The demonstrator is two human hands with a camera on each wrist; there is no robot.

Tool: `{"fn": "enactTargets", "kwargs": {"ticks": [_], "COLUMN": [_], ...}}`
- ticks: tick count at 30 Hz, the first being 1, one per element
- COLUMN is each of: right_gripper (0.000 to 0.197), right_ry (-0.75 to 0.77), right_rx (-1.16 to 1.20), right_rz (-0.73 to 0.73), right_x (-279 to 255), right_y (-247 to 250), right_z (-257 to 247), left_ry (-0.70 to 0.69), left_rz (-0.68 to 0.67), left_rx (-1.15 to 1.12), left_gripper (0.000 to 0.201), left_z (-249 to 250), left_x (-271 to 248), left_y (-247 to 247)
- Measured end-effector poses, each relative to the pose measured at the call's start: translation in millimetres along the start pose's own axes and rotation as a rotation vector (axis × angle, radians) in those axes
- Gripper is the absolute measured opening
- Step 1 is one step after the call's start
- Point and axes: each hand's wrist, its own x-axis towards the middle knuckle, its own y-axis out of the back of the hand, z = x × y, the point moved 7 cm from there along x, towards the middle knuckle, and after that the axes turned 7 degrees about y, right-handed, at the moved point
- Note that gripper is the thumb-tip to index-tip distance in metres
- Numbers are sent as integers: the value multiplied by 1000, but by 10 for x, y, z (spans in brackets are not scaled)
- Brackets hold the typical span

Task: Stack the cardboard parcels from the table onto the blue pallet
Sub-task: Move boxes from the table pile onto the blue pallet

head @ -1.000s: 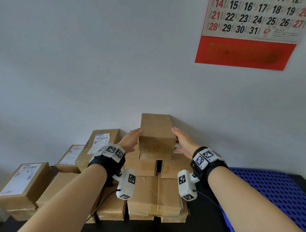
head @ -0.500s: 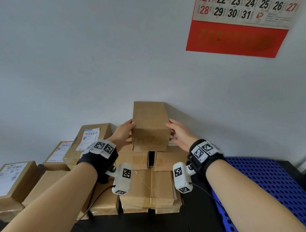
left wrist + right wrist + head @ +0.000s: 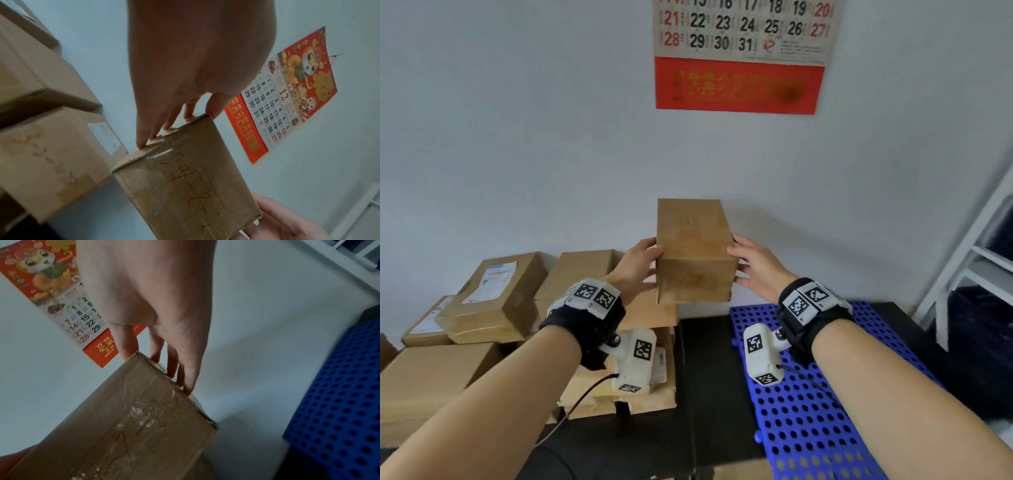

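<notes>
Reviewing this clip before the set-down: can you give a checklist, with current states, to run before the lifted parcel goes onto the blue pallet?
1. Left hand on the parcel: ok.
2. Right hand on the opposite side: ok.
3. Parcel clear of the stacked parcels: ok.
4. Blue pallet visible surface bare: ok.
5. Parcel above the pallet: not ok, it hangs over the pallet's left edge.
6. Parcel weight: cannot tell.

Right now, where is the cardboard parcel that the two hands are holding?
In the head view the parcel is in the air at centre, between the left hand and the right hand, above the stacked parcels and left of the blue pallet.
</notes>
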Motion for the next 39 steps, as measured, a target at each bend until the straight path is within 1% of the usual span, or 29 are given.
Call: {"fn": "enactTargets", "kwargs": {"ticks": [4,7,10,12,16,19,25,31,34,39], "right_gripper": [49,53,53,52,53,54,53,59,66,60], "right_ry": [-5,-16,-35,-43,-40,-60,-120,-214,-257,-281], "right_rx": [-51,-79,-108,-112,-52,-21,-9,-26,-24,-35], "right_rz": [8,4,11,10,25,57,102,95,101,75], "right_x": [-341,-549,-726,-804,-875,-873,-705,-352,-161,87], "right_y": [737,1308,1837,2141,2672,3015,3563,3930,4112,4418], "right_z": [-81,-91,-80,-69,36,208,624,1024,1191,1347], "left_ry": [0,1,12,36,75,100,179,280,328,380], "left_rz": [-9,-43,-54,-69,-101,-123,-154,-190,-206,-223], "left_rx": [2,3,9,3,12,12,36,36,20,6], "left_gripper": [36,37,34,36,49,48,46,46,47,51], "left_z": [-77,-142,-202,-256,-392,-512,-830,-1143,-1256,-1423], "left_x": [-168,-234,-292,-314,-264,-146,335,902,1115,1406], "left_y": [-719,-1269,-1769,-2076,-2597,-2930,-3420,-3707,-3852,-4154]}}
